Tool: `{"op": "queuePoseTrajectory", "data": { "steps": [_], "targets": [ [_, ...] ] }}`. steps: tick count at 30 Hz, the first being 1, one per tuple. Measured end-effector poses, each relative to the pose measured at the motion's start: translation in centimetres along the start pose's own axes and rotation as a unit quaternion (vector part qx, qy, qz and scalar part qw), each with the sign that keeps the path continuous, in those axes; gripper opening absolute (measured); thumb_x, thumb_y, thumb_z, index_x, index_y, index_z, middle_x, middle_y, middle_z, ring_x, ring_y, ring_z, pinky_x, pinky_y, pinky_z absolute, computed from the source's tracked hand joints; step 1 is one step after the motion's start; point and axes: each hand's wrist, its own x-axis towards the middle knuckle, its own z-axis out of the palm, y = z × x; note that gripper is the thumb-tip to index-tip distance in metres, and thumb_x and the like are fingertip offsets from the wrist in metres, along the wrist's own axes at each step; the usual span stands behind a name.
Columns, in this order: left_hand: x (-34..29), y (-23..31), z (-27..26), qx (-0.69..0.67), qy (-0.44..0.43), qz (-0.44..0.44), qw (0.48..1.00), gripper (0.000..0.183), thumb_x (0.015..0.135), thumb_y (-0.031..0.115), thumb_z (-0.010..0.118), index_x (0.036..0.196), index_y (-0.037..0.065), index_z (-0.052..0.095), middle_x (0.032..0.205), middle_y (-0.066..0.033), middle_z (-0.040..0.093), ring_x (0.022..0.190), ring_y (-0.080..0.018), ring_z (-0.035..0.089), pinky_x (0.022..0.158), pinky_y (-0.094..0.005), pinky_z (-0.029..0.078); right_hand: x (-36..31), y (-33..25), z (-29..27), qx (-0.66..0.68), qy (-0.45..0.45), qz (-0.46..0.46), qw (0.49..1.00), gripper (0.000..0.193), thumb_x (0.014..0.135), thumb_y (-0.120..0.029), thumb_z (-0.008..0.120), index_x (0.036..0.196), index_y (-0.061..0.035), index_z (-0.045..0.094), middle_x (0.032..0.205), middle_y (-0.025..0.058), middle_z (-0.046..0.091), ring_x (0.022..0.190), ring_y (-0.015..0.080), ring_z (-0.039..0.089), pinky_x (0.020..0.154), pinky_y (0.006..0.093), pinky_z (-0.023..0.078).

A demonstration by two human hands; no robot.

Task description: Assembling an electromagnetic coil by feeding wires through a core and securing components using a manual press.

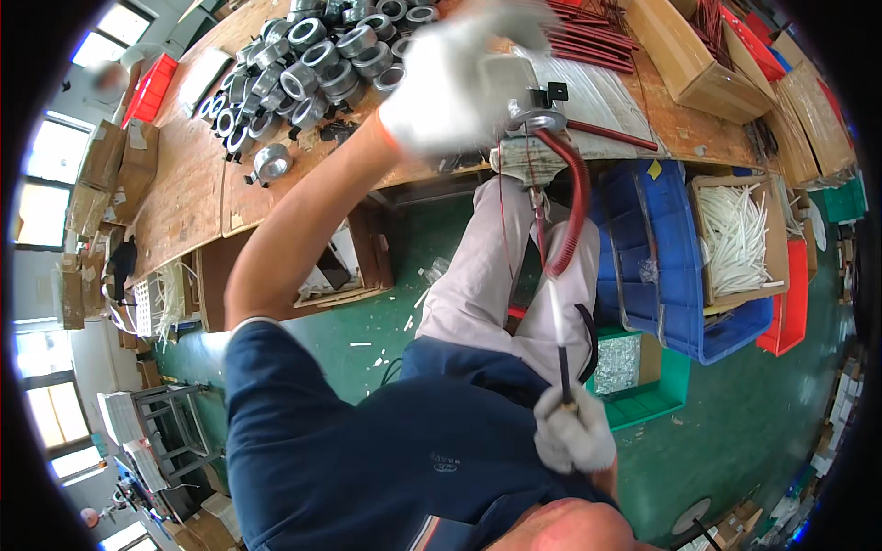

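Note:
My left hand [441,87], in a white glove, is smeared by motion above the table's front edge, so its fingers cannot be read. Close beside it, a metal ring part [537,119] with a black tab rests on a small worn stand [533,163]. A ribbed red sleeve [579,197] curves from this ring down over my lap. Below the red comes a white tube section [556,308], then a black section [564,363]. My right hand [574,432], also gloved, is closed around the lower end of the black section near my chest.
Metal rings [322,60] lie heaped on the wooden table [197,197]. Red tubes [593,37] lie at the back right. Blue crates [643,248], a carton of white tubes [735,234] and a green bin [675,386] stand right of my legs. An open wooden box [367,248] sits under the table.

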Motion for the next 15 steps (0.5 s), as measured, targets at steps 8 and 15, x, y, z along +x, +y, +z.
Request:
{"op": "queuePoseTrajectory", "data": {
  "steps": [8,15],
  "targets": [
    [-3.6,6.6,-4.2,-0.176,-0.231,0.117,0.950,0.022,0.069,0.012,0.081,0.088,0.006,0.073,0.073,-0.0070,0.064,0.066,-0.0325,0.064,0.065,-0.0445,0.055,7.4,3.5,-6.4,-0.472,0.309,-0.192,0.803,0.012,0.105,-0.011,0.066,0.104,-0.0016,0.058,0.065,0.0054,0.055,0.048,0.0144,0.055,0.046,0.0330,0.043],
    [0.7,-6.1,-1.9,-0.530,0.150,-0.389,0.738,0.048,0.108,0.042,0.064,0.074,0.013,0.048,0.055,0.0047,0.034,0.041,-0.0098,0.031,0.039,-0.0311,0.026,14.9,-10.2,0.3,-0.333,0.125,-0.139,0.924,0.019,0.108,-0.018,0.061,0.112,0.0003,0.061,0.068,-0.0003,0.054,0.047,0.0073,0.049,0.042,0.0266,0.039]
  ]
}}
